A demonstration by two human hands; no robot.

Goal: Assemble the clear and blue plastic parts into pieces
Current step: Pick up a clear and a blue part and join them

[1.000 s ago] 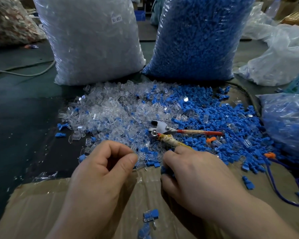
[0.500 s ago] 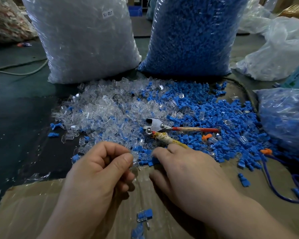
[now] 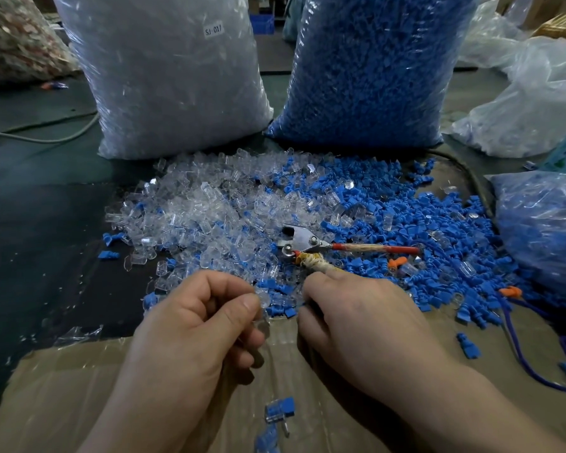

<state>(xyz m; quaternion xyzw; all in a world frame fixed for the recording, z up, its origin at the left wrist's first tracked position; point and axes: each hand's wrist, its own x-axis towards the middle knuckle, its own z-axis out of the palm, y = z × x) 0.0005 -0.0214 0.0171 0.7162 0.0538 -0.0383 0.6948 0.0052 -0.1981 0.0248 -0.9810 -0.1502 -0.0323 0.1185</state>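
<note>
Early going: a couple of pieces made, heaps of loose parts left.

At the bottom centre of the frame two joined clear-and-blue pieces (image 3: 280, 410) lie on the cardboard (image 3: 72, 393). That looks like all the finished work in view. The left hand (image 3: 190, 338) pinches a clear part (image 3: 262, 297) between thumb and forefinger. The right hand (image 3: 366, 328) is curled at the near edge of the pile, and whether it holds anything is hidden. Mid-frame, the loose clear parts (image 3: 209, 217) spread beside the loose blue parts (image 3: 412, 223), with pliers (image 3: 307, 241) lying on top. Two full sacks stand behind, the clear sack (image 3: 170, 76) and the blue sack (image 3: 373, 67), so most of the job remains. The dark green tabletop (image 3: 40, 223) fills the left, with a cable (image 3: 46, 137) at upper left and crumpled plastic bags (image 3: 520, 99) at upper right.
</note>
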